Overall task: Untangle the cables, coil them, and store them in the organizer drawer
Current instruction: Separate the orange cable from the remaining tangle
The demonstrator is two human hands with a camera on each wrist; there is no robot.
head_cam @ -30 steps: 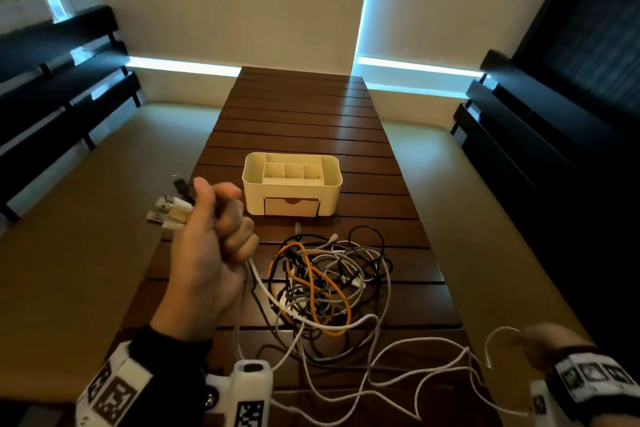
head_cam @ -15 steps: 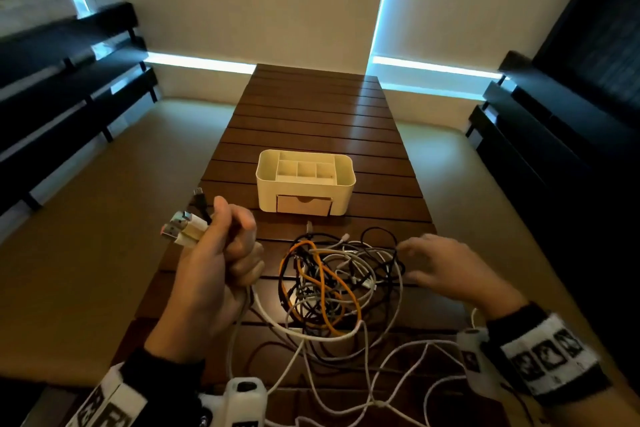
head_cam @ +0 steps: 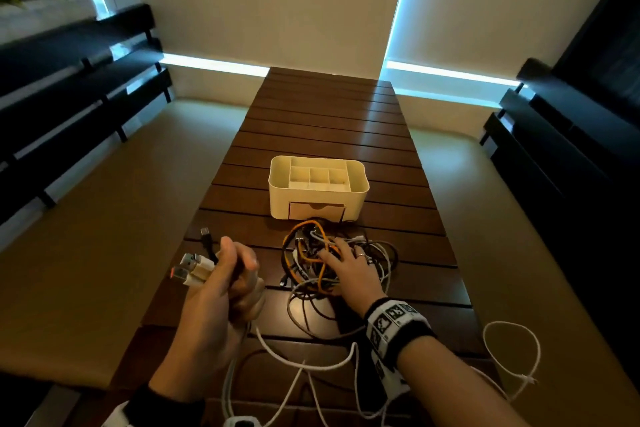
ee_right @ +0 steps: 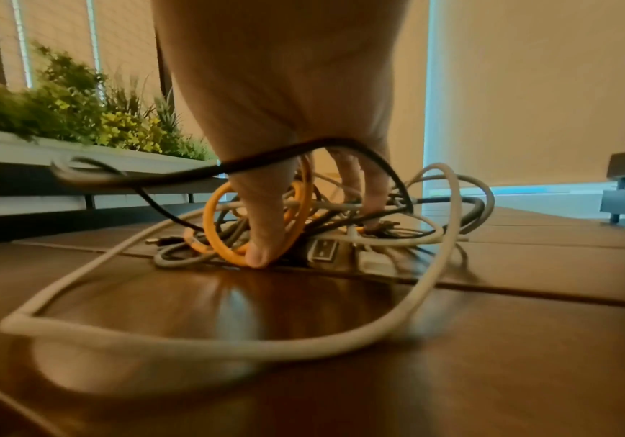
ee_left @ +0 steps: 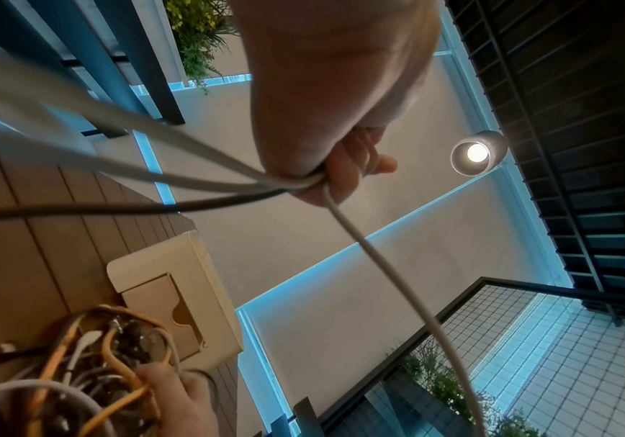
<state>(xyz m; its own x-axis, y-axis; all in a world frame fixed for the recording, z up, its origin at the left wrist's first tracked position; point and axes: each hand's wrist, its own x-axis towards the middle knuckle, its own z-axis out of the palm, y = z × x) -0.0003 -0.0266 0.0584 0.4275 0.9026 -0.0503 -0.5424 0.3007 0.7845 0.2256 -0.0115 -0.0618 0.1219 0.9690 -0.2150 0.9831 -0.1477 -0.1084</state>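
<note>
Both hands are seen over the near half of the slatted table (head_cam: 322, 121): the right hand (head_cam: 349, 270) is laid on the cable tangle (head_cam: 311, 253), fingers spread and poking among the loops, just before the organizer (head_cam: 317, 189) with its drawer (head_cam: 317, 211) closed. Toward the left edge, the left hand (head_cam: 221, 295) is raised, clenched around several cable ends (head_cam: 194, 267), plugs protruding.

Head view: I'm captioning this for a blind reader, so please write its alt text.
A person's left hand grips several cable plug ends above a dark slatted wooden table, while the right hand presses on a tangled pile of cables. Behind the pile stands a cream organizer, its drawer closed.
</note>
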